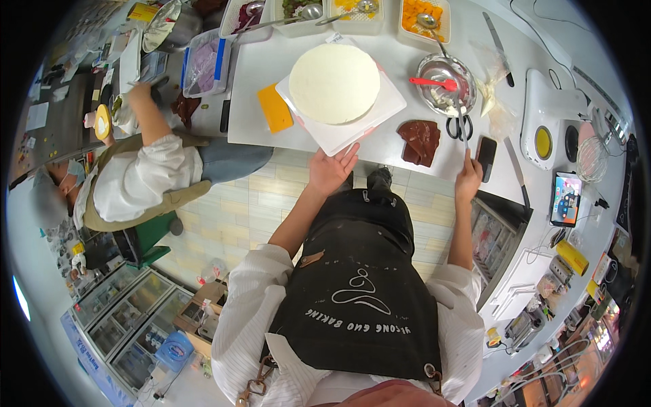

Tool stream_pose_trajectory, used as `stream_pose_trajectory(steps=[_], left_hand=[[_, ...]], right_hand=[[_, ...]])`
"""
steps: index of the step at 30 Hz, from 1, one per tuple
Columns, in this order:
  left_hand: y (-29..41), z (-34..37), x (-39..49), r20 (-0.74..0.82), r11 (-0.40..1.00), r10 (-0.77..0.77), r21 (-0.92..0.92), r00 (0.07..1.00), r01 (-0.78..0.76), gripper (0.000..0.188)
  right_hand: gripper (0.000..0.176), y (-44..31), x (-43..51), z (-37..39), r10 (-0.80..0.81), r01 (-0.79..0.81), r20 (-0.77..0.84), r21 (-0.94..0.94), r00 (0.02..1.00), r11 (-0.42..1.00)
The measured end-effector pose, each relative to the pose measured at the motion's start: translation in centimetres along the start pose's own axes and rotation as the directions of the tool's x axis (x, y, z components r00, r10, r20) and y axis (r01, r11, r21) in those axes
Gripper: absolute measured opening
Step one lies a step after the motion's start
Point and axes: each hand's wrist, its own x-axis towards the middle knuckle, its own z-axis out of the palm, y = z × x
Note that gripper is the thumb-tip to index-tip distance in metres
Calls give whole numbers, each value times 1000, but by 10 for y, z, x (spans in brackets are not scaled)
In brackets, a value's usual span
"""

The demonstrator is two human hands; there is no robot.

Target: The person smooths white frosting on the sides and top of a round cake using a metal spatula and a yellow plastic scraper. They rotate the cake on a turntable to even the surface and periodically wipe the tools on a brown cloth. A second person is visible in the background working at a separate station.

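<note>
A round, flat-topped cake [334, 84] covered in pale cream stands on a white square board [394, 100] near the table's front edge. My left hand [333, 170] is palm up with fingers apart, at the board's near corner; whether it touches the board I cannot tell. My right hand [468, 178] is closed around the handle of a metal spatula [462, 122], whose far end reaches into a steel bowl [423, 96]. That bowl holds white cream and a red silicone spatula [432, 82]. Black-handled scissors [452, 128] lie under the metal spatula.
Fruit tubs [424, 23] with spoons line the back. A brown cloth [419, 143], a phone [486, 158], a piping bag [489, 96] and knives [516, 168] lie right. An orange scraper [275, 108] lies left of the cake. A co-worker [145, 178] works at left.
</note>
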Motion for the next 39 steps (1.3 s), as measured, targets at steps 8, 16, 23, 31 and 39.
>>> stream_pose_trajectory(steps=[8,16,23,31,39], left_hand=[[-10,0,-5,-25,999,35,-14,999,-35,47],[-9,6,3,-34,998,18,65,999,-15,49],[-7,2,-4,-36,998,34,55,999,-32,51],[4,-2,-4,-48,997,31,77,998,-28,53],[26,-5,-13,-60,992,96,82,994,-91,55]], right_hand=[[37,18,-27,-76,262,-339,231,425,937,839],[33,52,0,2,191,-711,685,683,703,168],[32,43,-37,-92,296,-660,599,592,744,462],[42,-164,137,-131,-391,199,216,590,895,783],[49,-217,202,-97,-536,382,182,519,825,765]])
